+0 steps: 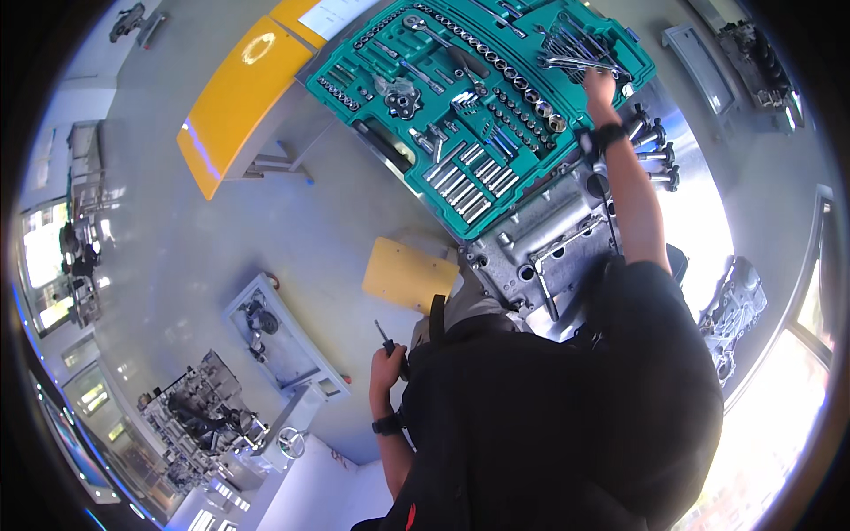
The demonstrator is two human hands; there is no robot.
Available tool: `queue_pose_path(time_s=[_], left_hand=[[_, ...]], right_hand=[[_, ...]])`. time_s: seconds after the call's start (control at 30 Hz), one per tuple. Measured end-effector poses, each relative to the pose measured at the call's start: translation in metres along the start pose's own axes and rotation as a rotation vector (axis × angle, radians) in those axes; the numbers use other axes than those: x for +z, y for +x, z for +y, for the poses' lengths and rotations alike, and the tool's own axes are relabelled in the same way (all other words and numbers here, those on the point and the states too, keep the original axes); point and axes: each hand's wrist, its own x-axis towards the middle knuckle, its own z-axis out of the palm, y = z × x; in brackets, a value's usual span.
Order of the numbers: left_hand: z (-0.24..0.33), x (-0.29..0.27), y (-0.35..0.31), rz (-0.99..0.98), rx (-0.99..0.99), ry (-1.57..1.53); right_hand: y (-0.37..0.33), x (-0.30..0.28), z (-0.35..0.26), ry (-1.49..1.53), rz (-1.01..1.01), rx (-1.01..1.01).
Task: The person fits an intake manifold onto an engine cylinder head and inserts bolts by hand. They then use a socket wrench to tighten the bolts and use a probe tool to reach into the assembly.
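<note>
My left hand is closed round the dark handle of a screwdriver, its metal shaft pointing up and away from me. My right hand reaches into the far right part of a green tool case. There its fingers close on a silver wrench at the top of a bunch of wrenches; the fingertips are partly hidden. Sockets, a ratchet and other bits lie in the case's moulded slots.
Below the case lies a grey metal engine cover, with a ratchet handle on it. Several pistons with rods stand to the right. A yellow table is at far left, a yellow stool nearer. Engine parts stand at lower left.
</note>
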Motion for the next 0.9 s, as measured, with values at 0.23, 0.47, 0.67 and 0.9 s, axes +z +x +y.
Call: queue_pose_path(time_s=[0.23,0.47,0.67,0.9], left_hand=[[0.01,-0.002,0.03,-0.081,0.174,0.122],[0.018,-0.002,0.028,-0.097,0.167,0.185],[0.016,-0.005,-0.005,0.011,0.182,0.183],[-0.013,-0.009,-0.053,0.106,0.303,0.104]], right_hand=[[-0.247,-0.056,-0.04,-0.487,-0.535,-0.597],[-0.295,-0.027,-0.04,-0.522,-0.244,-0.514],[-0.291,-0.018,-0.033,-0.462,-0.175,-0.476],[-0.291,-0.031,-0.034,0.239,-0.4,-0.369]])
